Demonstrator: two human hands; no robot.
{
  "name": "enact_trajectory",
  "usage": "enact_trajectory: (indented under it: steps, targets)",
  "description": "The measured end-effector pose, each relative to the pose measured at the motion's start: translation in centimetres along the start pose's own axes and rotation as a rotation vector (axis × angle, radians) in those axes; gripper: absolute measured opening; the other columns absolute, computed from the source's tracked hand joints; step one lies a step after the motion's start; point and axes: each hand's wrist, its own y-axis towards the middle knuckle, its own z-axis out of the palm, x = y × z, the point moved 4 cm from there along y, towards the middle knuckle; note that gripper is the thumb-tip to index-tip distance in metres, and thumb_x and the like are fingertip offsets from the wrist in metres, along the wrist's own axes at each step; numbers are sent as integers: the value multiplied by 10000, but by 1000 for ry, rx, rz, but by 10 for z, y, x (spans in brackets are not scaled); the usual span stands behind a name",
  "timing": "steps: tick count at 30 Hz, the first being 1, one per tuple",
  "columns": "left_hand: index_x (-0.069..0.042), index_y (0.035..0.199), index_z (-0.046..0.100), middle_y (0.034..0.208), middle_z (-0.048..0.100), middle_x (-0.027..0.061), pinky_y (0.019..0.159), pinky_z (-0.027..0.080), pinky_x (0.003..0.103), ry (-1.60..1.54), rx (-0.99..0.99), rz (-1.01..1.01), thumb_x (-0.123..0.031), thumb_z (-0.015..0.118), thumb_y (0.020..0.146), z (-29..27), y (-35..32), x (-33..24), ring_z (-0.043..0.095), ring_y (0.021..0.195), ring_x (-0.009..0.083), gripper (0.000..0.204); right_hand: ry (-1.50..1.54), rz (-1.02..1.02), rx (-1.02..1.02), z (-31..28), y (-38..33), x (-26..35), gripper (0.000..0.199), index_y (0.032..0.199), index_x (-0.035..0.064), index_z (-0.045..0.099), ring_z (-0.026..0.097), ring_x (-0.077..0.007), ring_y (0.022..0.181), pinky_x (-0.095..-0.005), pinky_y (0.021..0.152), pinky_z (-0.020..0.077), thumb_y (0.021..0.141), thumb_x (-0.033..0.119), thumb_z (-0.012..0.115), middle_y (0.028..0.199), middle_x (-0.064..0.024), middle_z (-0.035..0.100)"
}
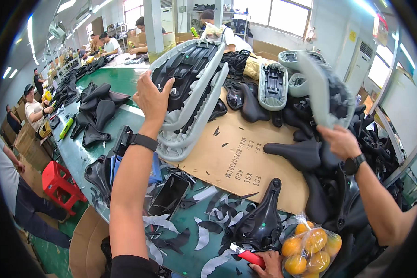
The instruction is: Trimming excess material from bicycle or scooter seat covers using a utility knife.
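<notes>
My left hand point(154, 97) grips the left edge of a long grey-covered seat cushion point(186, 62). Its black plastic base faces up, with metal studs beside my thumb, and its gathered cover wraps the rim. A second, similar cushion point(176, 152) lies beneath it. Over at the right, my right hand point(340, 141) holds the lower end of another grey-covered seat cushion point(316, 90), smeared by motion. At the bottom, another person's hand point(268, 265) is on a red-handled utility knife point(251, 257), near an upturned black saddle point(259, 222).
Flattened cardboard point(245, 148) covers part of the green table. Black saddles point(296, 153) crowd its right side; more lie at left point(97, 111). A phone point(170, 195), cut scraps point(204, 231) and bagged oranges point(312, 248) are close by. A red stool point(62, 185) stands left; several people work beyond.
</notes>
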Motion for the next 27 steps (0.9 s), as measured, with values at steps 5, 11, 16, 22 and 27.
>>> enact_trajectory:
  steps: [5,11,16,22,27]
  targets:
    - [-47,1208,490,1179,549,138,891,385,441,88,-120,143,-483,686,801,-26,9,30,507,1141,286,628,-17,-82,68,8,20,18,416,1119,100,608,504,-318,953,-414,841,398,773,305,713,1023,-119,574]
    - [-17,1090,581,1044,584,87,892,421,321,-530,112,-29,-336,667,874,-80,2,-54,552,999,196,395,-85,-13,-9,-2,2,4,408,1152,122,614,484,-273,944,-384,826,391,802,316,699,989,-72,553]
    - [-33,1021,605,897,579,13,783,427,227,-935,557,-121,-242,645,897,-96,-39,-123,530,825,83,246,-71,-20,-68,-23,-3,11,413,1133,98,606,488,-288,925,-388,817,407,764,235,732,978,-84,549]
    - [9,1178,487,1151,520,195,949,385,405,-499,632,-123,-328,781,717,-46,-163,-100,493,1078,317,642,61,-68,-19,-16,6,26,409,1080,20,594,554,-312,937,-391,836,438,736,175,750,1007,-137,601]
    - [79,1231,420,1204,511,245,994,377,387,-462,720,-702,-328,807,687,0,-217,-79,501,1145,325,782,175,-132,-22,-18,2,25,417,1097,24,578,600,-349,904,-411,774,478,741,178,732,1000,-156,620]
